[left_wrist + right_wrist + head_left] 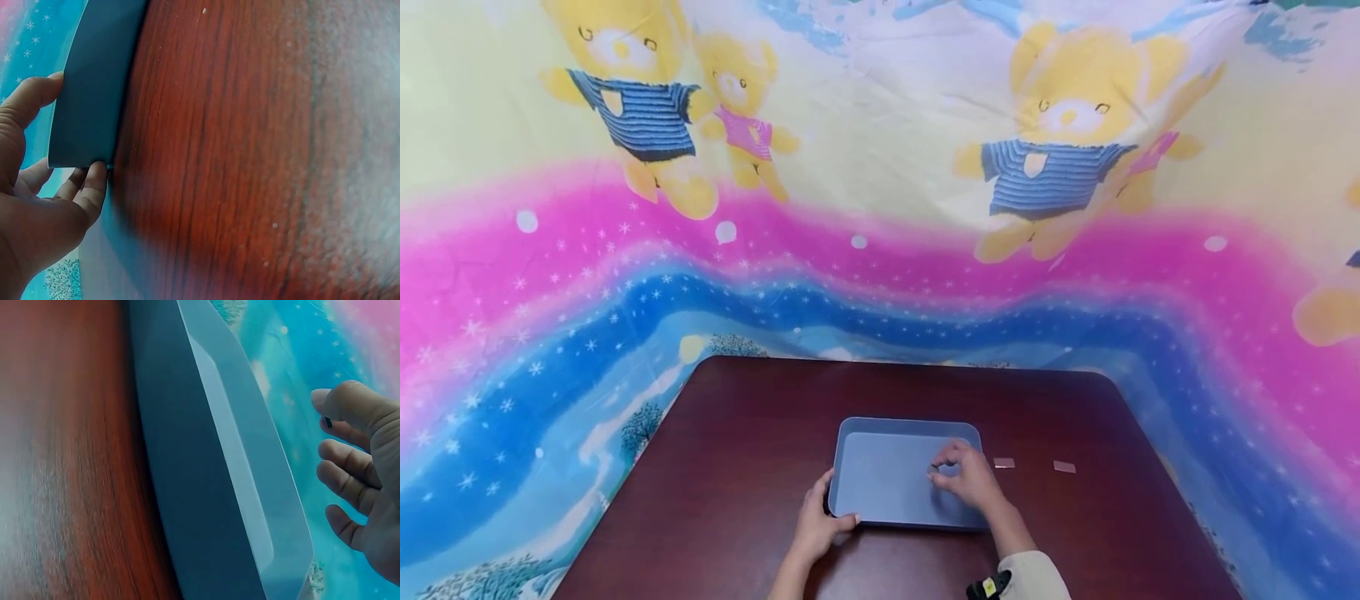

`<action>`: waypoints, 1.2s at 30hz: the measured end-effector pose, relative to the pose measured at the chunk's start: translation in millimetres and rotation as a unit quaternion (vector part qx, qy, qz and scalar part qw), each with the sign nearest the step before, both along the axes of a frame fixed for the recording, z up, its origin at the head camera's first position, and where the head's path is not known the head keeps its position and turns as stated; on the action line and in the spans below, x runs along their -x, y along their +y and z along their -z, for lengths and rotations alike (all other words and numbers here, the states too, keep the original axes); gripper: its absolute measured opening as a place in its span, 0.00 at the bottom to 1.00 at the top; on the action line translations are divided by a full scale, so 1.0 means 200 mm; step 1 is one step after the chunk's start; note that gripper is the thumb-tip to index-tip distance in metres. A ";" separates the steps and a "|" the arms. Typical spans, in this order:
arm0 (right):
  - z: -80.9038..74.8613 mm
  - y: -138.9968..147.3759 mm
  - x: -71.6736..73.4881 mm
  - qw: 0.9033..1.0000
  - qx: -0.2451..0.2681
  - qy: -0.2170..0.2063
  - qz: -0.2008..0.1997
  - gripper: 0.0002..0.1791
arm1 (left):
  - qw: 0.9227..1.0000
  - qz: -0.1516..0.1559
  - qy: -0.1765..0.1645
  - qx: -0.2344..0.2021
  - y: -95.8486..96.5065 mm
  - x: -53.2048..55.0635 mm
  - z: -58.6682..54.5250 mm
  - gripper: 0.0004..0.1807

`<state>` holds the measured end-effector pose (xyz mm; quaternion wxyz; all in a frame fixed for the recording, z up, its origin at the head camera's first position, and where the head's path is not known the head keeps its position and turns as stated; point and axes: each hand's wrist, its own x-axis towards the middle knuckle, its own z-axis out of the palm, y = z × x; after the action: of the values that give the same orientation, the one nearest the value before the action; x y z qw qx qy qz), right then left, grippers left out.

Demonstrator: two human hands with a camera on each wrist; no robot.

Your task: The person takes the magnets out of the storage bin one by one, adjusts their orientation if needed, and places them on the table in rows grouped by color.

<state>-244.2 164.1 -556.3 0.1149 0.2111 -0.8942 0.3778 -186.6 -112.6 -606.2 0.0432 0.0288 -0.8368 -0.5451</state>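
A shallow grey-blue rectangular tray [883, 479] lies on the table in the head view. My left hand [816, 525] grips the tray's near left corner, thumb at the front wall and fingers along the left side; the left wrist view shows the hand [56, 187] around that corner. Above the tray's right part, my right hand [968, 479] pinches a tiny dark piece between thumb and index finger. In the right wrist view this small black piece [328, 422] shows at the fingertips, mostly hidden; its kind cannot be told. The other fingers of the right hand [369, 469] curl loosely.
Right of the tray, two small flat pinkish rectangles [1003, 463] lie apart on the dark red-brown wooden table [760, 433]. A cloth printed with bears [880, 275] hangs behind and around the table. A black strap [988, 586] sits at the right wrist.
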 end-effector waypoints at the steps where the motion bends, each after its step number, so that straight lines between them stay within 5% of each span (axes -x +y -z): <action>1: 0.00 0.01 -0.01 1.000 0.003 -0.004 0.002 0.09 | 1.000 -0.001 -0.002 0.002 0.00 0.00 0.00 0.51; 11: -0.01 0.16 -0.06 0.998 0.027 -0.049 0.041 0.09 | 1.000 -0.004 -0.002 0.005 0.00 0.00 -0.01 0.50; 23: 0.02 0.30 -0.08 0.995 0.036 -0.017 0.094 0.11 | 1.000 -0.005 0.000 -0.003 0.00 -0.01 0.00 0.50; 32: 0.01 0.37 -0.11 0.984 0.065 -0.106 0.128 0.11 | 1.000 -0.013 -0.010 -0.010 0.00 -0.01 0.00 0.50; 36: 0.02 0.43 -0.12 0.984 0.031 -0.097 0.143 0.12 | 1.000 -0.010 -0.005 -0.006 0.01 0.00 0.00 0.50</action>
<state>-220.5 249.1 -561.1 0.0867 0.0400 -0.9098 0.4040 -186.9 -110.3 -605.4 0.0444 0.0401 -0.8333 -0.5495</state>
